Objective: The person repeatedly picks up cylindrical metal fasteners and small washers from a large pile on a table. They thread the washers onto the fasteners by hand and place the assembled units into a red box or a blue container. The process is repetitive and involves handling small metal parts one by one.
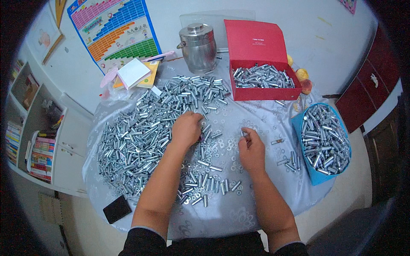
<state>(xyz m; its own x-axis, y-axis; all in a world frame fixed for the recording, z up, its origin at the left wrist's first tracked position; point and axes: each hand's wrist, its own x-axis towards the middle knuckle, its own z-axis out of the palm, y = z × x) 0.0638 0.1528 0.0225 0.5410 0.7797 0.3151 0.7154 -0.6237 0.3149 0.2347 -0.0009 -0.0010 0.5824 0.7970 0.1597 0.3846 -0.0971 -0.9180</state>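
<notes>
Left fingers (pixel 197 117) bend over metal tubes (pixel 136 132), right fingers (pixel 251 133) curl, grips unclear; red lid (pixel 256 52) bears lettering (pixel 258 39).

Silver metal cylinders (pixel 128 145) in a jumbled heap, ring washers (pixel 209 150) loose along its right edge

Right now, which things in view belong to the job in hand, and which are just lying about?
Seemingly in the job:
metal pieces around the left hand
small rings
red box and blue bin, holding more

Seemingly just lying about:
black slab
metal pot
white notepad
fruit
</notes>
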